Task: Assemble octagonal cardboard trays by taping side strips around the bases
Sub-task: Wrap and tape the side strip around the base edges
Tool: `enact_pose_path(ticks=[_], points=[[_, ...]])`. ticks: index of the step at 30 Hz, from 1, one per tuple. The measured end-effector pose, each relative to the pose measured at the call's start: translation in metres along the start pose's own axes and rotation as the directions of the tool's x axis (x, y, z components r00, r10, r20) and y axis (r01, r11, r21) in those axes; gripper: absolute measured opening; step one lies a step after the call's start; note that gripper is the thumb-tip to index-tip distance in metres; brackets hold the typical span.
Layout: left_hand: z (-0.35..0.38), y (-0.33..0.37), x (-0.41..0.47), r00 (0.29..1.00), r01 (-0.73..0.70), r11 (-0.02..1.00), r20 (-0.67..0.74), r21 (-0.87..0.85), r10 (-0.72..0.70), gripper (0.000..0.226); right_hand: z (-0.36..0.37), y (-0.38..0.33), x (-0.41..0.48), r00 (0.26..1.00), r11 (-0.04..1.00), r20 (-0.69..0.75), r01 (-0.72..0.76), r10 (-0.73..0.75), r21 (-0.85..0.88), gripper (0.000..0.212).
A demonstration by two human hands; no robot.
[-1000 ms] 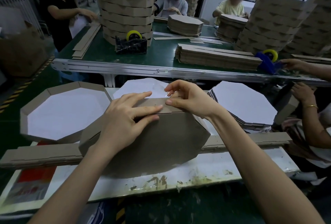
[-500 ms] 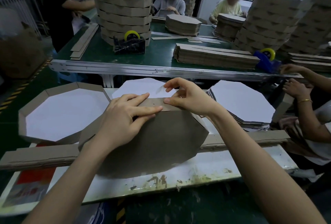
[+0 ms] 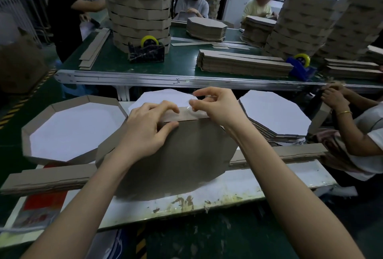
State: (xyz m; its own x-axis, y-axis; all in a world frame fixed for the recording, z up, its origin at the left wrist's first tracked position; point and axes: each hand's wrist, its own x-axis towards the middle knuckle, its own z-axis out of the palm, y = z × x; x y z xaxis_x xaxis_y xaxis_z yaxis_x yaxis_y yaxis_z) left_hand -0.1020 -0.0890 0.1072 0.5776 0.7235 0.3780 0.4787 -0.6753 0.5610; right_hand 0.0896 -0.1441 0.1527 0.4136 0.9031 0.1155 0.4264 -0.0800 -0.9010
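Taping is at the seam: the right grip pinches a clear tape piece over the side strip, while the left grip clamps strip and half-built tray (stood on edge on the table). One finished tray lies left; white bases wait.

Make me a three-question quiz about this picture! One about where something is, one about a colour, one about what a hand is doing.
1. Where is the open tray with the white inside? A) on a chair B) left of the left hand C) on the floor
2. What colour are the tape rolls? A) yellow B) red C) pink
3. What is the right hand doing? A) lying flat B) holding scissors C) pinching clear tape
Answers: 1 B, it lies beside that hand. 2 A, both rolls show yellow. 3 C, it pinches tape over the brown tray.
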Motion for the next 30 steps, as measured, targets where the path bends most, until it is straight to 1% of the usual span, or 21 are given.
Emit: enact_pose_path(ticks=[4,6,9,11,13,15,17,19,22,26,30], points=[[0.0,0.002,-0.003,1.0,-0.01,1.0,-0.023,-0.01,0.01,0.034,0.01,-0.002,-0.017,0.998,0.996,-0.054,-0.041,0.046,0.083,0.013],[0.0,0.002,-0.005,0.999,-0.019,1.0,-0.028,-0.005,0.018,0.034,0.013,-0.002,-0.024,0.994,0.991,-0.076,-0.072,0.081,0.113,0.018],[-0.001,0.0,-0.006,0.999,-0.033,0.999,0.004,0.036,0.033,0.029,0.015,-0.003,-0.035,0.986,0.988,-0.105,-0.123,0.133,0.095,0.026],[-0.001,-0.001,-0.007,0.998,-0.054,0.997,0.012,0.063,0.054,0.023,0.016,-0.002,-0.041,0.985,0.985,-0.101,-0.128,0.14,0.115,0.027],[-0.002,-0.001,-0.008,0.997,-0.077,0.994,-0.008,0.071,0.078,0.019,0.017,0.0,-0.047,0.984,0.982,-0.098,-0.136,0.15,0.131,0.029],[-0.003,0.0,-0.009,0.995,-0.104,0.99,-0.004,0.091,0.105,0.022,0.017,0.001,-0.051,0.982,0.98,-0.101,-0.146,0.16,0.134,0.029],[-0.004,0.0,-0.008,0.988,-0.157,0.977,0.034,0.143,0.154,0.03,0.018,0.003,-0.054,0.983,0.982,-0.098,-0.143,0.156,0.125,0.028],[-0.004,0.0,-0.008,0.982,-0.187,0.966,0.049,0.18,0.181,0.03,0.019,0.003,-0.055,0.985,0.981,-0.087,-0.134,0.147,0.143,0.028],[-0.002,-0.001,-0.007,0.981,-0.196,0.958,0.045,0.21,0.191,0.031,0.021,0.005,-0.055,0.988,0.981,-0.073,-0.125,0.136,0.146,0.03],[-0.001,-0.003,-0.002,0.981,-0.19,0.928,0.109,0.321,0.163,0.039,0.02,0.011,-0.052,0.993,0.993,-0.046,-0.106,0.108,0.046,0.035],[0.0,-0.003,0.004,0.982,-0.169,0.916,0.144,0.364,0.125,0.044,0.018,0.015,-0.044,0.999,0.991,-0.038,-0.041,0.037,-0.13,0.043]])
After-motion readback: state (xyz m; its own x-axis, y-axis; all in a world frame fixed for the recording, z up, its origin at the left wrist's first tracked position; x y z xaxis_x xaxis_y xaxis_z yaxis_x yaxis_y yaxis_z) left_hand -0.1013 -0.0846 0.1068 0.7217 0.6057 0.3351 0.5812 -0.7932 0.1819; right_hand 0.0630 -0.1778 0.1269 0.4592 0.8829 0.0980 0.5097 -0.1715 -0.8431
